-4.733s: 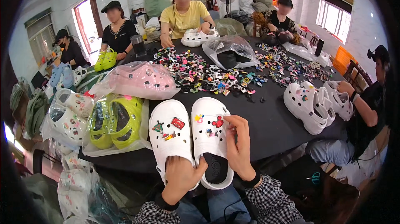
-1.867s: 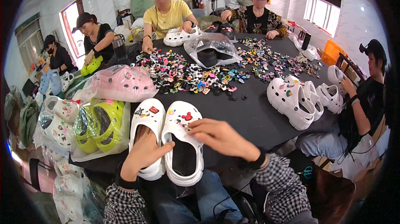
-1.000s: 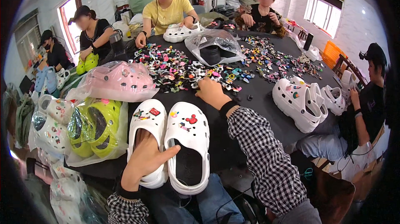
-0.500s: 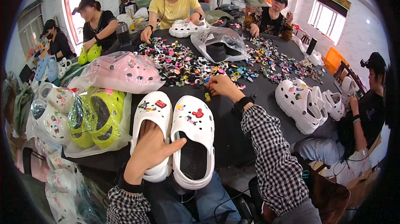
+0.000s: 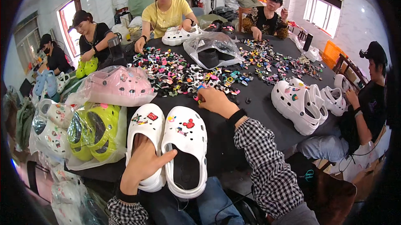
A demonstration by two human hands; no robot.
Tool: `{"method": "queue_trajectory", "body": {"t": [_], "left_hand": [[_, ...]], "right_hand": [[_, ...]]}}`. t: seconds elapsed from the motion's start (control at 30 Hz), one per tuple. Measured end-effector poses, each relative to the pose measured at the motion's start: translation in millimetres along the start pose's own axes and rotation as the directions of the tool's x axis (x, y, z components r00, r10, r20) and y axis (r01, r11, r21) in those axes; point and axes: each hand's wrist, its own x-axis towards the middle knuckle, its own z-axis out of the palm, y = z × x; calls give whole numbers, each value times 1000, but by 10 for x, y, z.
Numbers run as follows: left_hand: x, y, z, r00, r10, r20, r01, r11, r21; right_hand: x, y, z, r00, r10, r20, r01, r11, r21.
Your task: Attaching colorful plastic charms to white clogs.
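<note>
My left hand (image 5: 146, 162) reaches into the opening of a white clog (image 5: 157, 128), its fingers hidden inside. The thumb lies over the edge of the matching white clog (image 5: 199, 137), keeping the pair side by side, toes pointing away. Small colourful charms, among them a red mouse-head charm (image 5: 189, 123), are fixed in both toes. At the near edge of a heap of loose shoe charms (image 5: 171, 68), my right hand (image 5: 218, 103) has its fingers pinched together. Tiny blue and yellow-green bits show by the fingertips; what they grip is mostly hidden.
Bagged pink clogs (image 5: 119, 85) and bagged lime clogs (image 5: 100, 135) lie at left. A bagged dark shoe (image 5: 211, 57) sits among the charms. More white clogs (image 5: 292, 103) stand at right on the black table (image 5: 238, 149). Several people work around it.
The view has shifted slightly, moving the scene left and down. The small yellow-green charm below my right hand no longer lies apart from it. My left hand keeps its hold on the clogs.
</note>
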Motion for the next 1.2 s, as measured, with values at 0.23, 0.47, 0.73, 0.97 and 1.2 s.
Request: {"method": "queue_trajectory", "body": {"t": [0.23,0.47,0.73,0.97,1.2], "left_hand": [[0,133,-69,997,-66,35,68,997,-39],[-10,121,-67,1000,-3,1,3,1000,4],[-50,91,-63,995,76,-68,-70,994,82],[-489,779,-141,953,59,-298,58,928,368],[-703,1019,179,962,-254,96,133,131,-982]], "right_hand": [[-60,77,20,990,33,-138,-42,997,-58],[-14,19,55,977,-153,-146,135,983,-128],[-48,-40,193,961,-267,-71,253,954,-161],[-65,-178,208,950,-262,-168,209,936,-282],[-93,-186,109,898,-290,-330,255,956,-147]]}}
